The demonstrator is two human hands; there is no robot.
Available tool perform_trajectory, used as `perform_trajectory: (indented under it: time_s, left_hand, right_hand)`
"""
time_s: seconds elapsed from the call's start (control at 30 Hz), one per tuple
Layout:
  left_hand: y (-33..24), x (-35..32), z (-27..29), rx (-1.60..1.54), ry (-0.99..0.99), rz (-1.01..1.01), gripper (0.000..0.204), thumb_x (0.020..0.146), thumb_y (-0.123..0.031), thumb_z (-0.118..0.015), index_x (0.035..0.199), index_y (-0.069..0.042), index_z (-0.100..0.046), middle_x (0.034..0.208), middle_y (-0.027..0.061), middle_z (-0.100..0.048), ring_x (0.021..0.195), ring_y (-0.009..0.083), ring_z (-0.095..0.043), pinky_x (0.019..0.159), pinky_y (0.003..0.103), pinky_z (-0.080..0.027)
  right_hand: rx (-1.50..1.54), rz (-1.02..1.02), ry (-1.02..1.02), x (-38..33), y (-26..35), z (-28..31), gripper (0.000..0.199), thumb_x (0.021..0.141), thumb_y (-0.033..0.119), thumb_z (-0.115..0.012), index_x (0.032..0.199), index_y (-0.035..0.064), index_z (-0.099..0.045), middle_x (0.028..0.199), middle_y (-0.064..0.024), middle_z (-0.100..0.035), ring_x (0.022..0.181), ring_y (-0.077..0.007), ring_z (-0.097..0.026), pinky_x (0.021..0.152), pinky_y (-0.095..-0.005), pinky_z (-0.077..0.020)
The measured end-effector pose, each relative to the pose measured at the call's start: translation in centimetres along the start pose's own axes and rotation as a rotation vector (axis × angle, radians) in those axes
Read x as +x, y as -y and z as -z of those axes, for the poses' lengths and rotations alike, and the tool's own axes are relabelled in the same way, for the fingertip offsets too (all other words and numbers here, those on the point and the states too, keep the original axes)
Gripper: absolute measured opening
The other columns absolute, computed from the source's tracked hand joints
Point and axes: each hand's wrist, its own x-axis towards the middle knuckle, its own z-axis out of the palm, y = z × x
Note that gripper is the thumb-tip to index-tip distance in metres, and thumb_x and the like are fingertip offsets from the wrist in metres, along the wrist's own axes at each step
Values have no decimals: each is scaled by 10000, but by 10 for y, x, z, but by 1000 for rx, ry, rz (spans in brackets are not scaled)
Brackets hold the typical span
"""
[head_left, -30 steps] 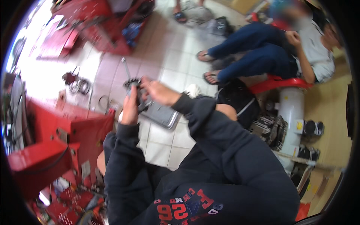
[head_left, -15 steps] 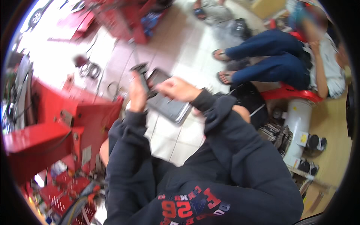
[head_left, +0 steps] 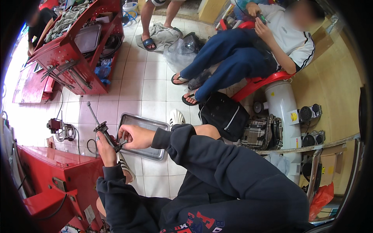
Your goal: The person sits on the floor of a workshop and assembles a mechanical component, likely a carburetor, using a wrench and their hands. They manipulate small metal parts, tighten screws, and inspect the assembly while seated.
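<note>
Both hands on one metal part [head_left: 101,128]; left hand [head_left: 104,144] grips it; right hand [head_left: 134,136] pinches its lower end; assembly looks unfinished; tray [head_left: 145,123] beneath.

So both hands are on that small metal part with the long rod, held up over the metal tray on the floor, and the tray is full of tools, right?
Not quite: the metal tray looks empty in the head view, not full of tools. The rest holds: the left hand and right hand both grip the small metal part with the long rod, held above the tray on the tiled floor.
</note>
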Motion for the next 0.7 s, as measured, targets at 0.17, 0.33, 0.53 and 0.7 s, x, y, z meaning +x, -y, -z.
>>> perform_trajectory:
  time_s: [0.17,0.33,0.53,0.7]
  left_hand:
    - [-7,-3,-3,-45,-35,1,659,1006,-560,-329,744,2,-551,638,63,-544,556,144,-526,546,280,-436]
    - [-6,-3,-7,-7,-24,-16,649,1010,-544,-331,733,0,-550,632,61,-544,555,143,-525,540,277,-425]
    - [4,-1,1,41,-31,-36,640,1012,-536,-342,720,-6,-551,624,59,-545,535,142,-517,516,279,-415]
    - [2,2,4,22,-34,-57,598,1013,-521,-367,732,-19,-530,622,52,-537,527,133,-514,504,275,-419]
  right_hand:
    - [254,-541,171,4,24,3,334,978,276,-530,826,-7,-621,611,-36,-556,537,-123,-552,491,-265,-455]
    - [100,-324,202,3,-3,-2,478,999,413,-472,826,-2,-634,648,-50,-596,540,-110,-559,503,-280,-465]
    - [192,-529,280,8,10,5,362,967,327,-523,886,-11,-623,714,-68,-627,589,-137,-591,543,-306,-474]
    - [27,-331,274,4,13,2,400,968,372,-538,902,-18,-602,745,-95,-630,626,-169,-602,592,-337,-483]
